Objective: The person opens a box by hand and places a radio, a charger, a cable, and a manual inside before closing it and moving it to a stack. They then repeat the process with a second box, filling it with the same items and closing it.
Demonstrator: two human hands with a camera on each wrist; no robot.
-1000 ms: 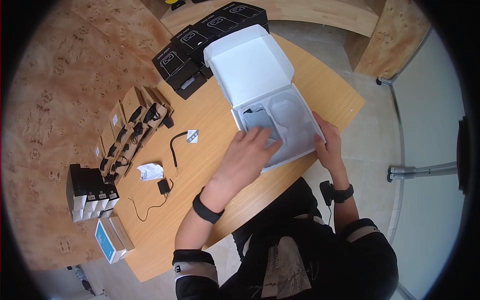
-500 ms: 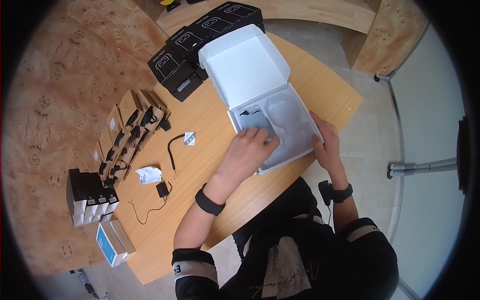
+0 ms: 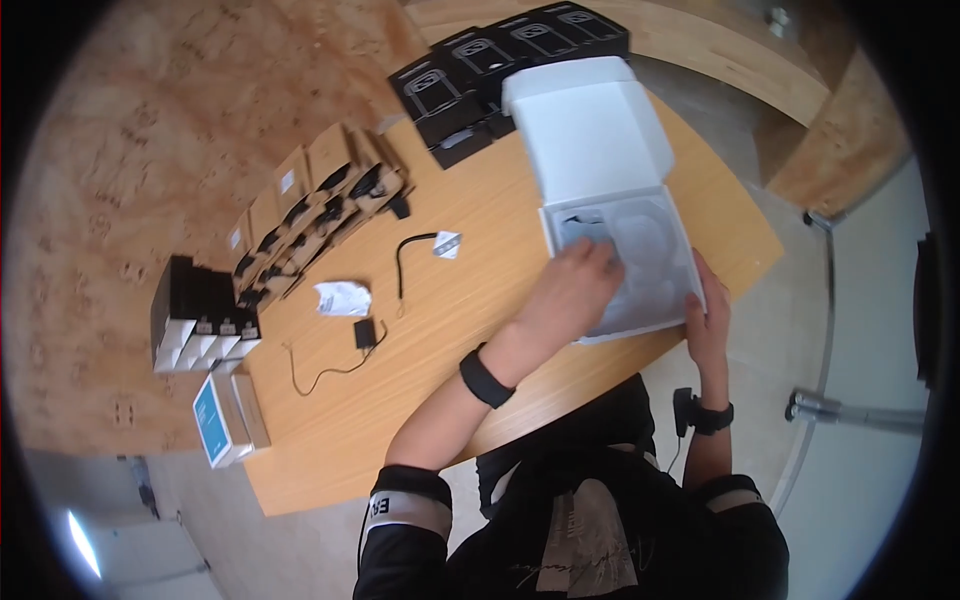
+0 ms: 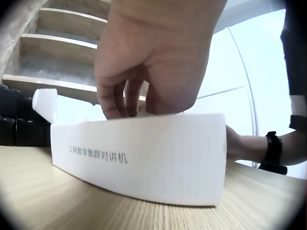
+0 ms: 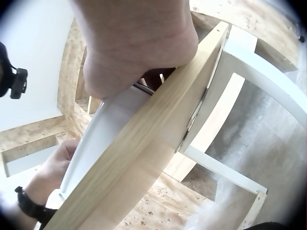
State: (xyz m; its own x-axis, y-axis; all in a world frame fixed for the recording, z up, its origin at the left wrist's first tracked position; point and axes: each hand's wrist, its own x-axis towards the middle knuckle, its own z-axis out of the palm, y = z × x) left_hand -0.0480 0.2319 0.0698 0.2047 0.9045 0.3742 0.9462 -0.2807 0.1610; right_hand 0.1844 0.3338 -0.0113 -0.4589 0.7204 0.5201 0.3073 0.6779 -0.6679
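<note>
A white cardboard box (image 3: 630, 325) stands on the table with its lid (image 3: 590, 130) folded back. Inside it lies a pale moulded tray (image 3: 650, 270) with shaped hollows. In the left hollow sits a grey-blue packet (image 3: 583, 229) with a dark end. My left hand (image 3: 565, 300) reaches over the near wall, its fingers bent down onto the packet; the fingertips are hidden, and I cannot tell whether they pinch it. In the left wrist view those fingers (image 4: 117, 98) dip behind the printed box wall. My right hand (image 3: 708, 320) grips the box's right side, thumb on the rim.
Black boxes (image 3: 520, 45) line the far edge. To the left are brown cartons with black cables (image 3: 320, 190), a black strap (image 3: 405, 255) with a card, a crumpled white bag (image 3: 343, 298), a small black adapter (image 3: 365, 333), black-and-white boxes (image 3: 195, 310) and a blue-faced box (image 3: 220, 420).
The head view has turned, so the table's things sit further right and higher. My left fingers have drawn together and bent more over the packet. My right hand stays at the box's side.
</note>
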